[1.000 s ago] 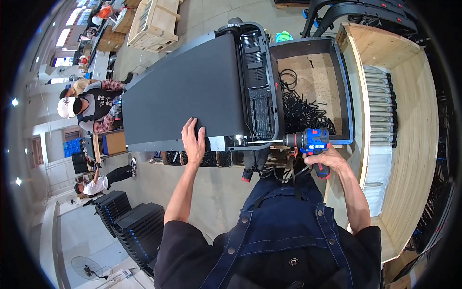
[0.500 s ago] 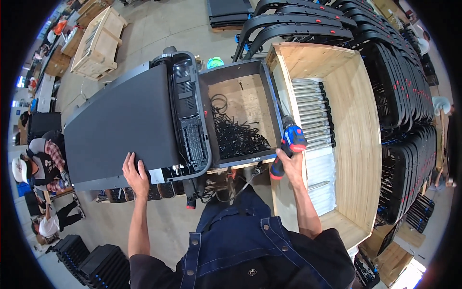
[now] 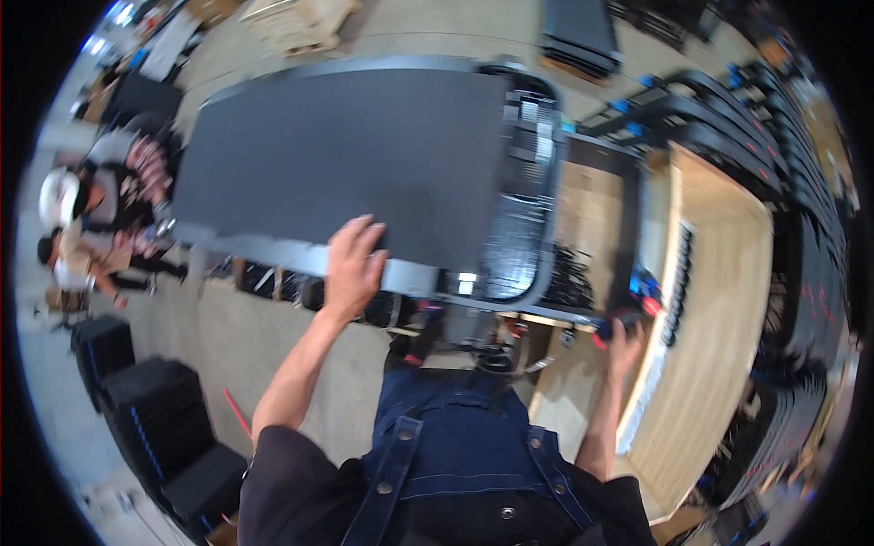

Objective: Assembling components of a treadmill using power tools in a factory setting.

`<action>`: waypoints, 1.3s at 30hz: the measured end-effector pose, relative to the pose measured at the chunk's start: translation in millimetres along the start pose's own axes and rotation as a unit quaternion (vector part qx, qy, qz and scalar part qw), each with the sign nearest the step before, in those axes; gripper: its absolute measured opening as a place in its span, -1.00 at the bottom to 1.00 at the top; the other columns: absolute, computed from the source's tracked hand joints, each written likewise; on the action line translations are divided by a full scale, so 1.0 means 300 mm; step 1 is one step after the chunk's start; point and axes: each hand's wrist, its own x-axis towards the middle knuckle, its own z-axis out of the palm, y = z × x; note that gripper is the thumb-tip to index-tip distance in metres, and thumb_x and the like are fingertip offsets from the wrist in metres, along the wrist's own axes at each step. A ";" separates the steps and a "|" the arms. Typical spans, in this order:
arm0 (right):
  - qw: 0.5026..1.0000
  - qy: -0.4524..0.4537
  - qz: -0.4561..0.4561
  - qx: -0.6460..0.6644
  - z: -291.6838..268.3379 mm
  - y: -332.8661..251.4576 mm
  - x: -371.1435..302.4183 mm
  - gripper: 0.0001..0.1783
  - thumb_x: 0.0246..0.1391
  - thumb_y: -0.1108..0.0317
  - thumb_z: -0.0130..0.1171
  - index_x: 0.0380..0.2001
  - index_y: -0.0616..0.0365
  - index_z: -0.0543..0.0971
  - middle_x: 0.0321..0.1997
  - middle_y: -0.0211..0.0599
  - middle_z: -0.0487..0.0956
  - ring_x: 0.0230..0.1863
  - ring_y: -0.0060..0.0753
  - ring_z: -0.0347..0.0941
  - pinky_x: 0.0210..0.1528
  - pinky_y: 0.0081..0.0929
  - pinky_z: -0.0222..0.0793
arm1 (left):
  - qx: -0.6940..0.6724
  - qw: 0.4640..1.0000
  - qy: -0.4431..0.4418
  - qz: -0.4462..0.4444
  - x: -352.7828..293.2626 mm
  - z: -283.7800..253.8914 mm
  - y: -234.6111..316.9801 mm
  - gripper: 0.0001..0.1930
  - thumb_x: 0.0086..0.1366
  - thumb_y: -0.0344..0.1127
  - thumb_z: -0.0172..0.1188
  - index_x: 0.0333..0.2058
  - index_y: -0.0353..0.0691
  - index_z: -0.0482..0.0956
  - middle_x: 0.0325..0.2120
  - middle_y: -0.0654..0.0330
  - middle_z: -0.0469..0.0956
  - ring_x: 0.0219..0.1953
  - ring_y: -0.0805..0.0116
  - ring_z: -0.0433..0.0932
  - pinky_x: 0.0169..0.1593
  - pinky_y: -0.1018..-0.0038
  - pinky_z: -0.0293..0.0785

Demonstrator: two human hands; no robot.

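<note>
A treadmill deck with a wide black belt (image 3: 355,164) lies before me, its motor compartment (image 3: 523,209) uncovered at the right end. My left hand (image 3: 353,273), fingers spread, rests on the deck's near side rail and belt edge. At the right, my right hand (image 3: 624,344) is closed round the handle of a blue and red cordless drill (image 3: 645,293), blurred by motion. The drill is at the gap between a tray (image 3: 596,173) of black bolts (image 3: 570,280) and a wooden crate (image 3: 728,273). Its tip cannot be made out.
Black curved frames (image 3: 692,100) stand stacked beyond the crate. Cables (image 3: 496,357) hang below the deck's near edge. Stacked black parts (image 3: 164,409) stand on the floor at lower left. Two people (image 3: 109,200) work at the far left, by the deck's end.
The view has turned left and the scene shifted right. My left hand has slid left along the deck's rail, away from the motor end. My right hand still holds the drill near the tray.
</note>
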 end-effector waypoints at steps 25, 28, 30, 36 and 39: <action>0.744 -0.452 0.292 0.395 1.434 -0.711 -1.340 -0.23 0.22 0.21 0.31 0.42 -0.04 0.21 0.49 -0.18 0.22 0.32 0.08 0.36 0.25 0.03 0.41 | 0.149 0.976 -0.005 0.157 -0.314 -0.561 -1.279 -0.28 0.22 -0.52 0.08 0.39 -0.09 0.20 0.40 0.05 0.20 0.43 0.10 0.21 0.45 0.07 0.13; 0.709 -0.393 0.323 0.488 1.544 -0.621 -1.284 -0.55 0.17 0.32 0.32 0.13 0.08 0.53 0.26 -0.27 0.50 0.29 0.01 0.40 0.22 0.00 0.45 | 0.158 0.970 0.031 0.185 -0.333 -0.548 -1.289 -0.33 0.23 -0.44 0.10 0.36 -0.13 0.26 0.36 0.00 0.28 0.39 0.04 0.28 0.39 0.00 0.23; 0.733 -0.411 0.322 0.435 1.528 -0.602 -1.284 -0.68 0.13 0.40 0.33 -0.03 0.11 0.61 0.12 -0.29 0.60 0.27 -0.02 0.42 0.20 0.00 0.48 | 0.181 0.963 0.043 0.196 -0.365 -0.556 -1.300 -0.33 0.19 -0.43 0.14 0.32 -0.19 0.30 0.32 -0.04 0.31 0.35 -0.03 0.32 0.34 -0.06 0.27; 0.831 -0.416 0.148 0.338 1.135 -0.833 -1.395 -0.48 0.02 0.34 0.43 0.06 0.19 0.53 0.05 -0.10 0.61 -0.05 0.03 0.64 -0.03 -0.03 0.65 | 0.115 0.943 0.031 0.309 -0.369 -0.896 -1.132 -0.47 0.21 -0.28 0.18 0.20 -0.06 0.47 0.16 0.00 0.49 0.18 -0.09 0.49 0.23 -0.07 0.41; 0.889 -0.376 -0.053 0.256 0.969 -1.154 -1.372 -0.08 -0.33 0.10 0.64 0.01 0.48 0.42 -0.35 0.11 0.64 -0.43 -0.03 0.67 -0.43 -0.21 0.68 | 0.120 0.889 0.122 0.425 -0.217 -1.263 -0.928 -0.62 0.19 -0.25 0.25 0.02 -0.02 0.65 -0.09 0.14 0.66 -0.07 0.23 0.66 -0.01 0.29 0.62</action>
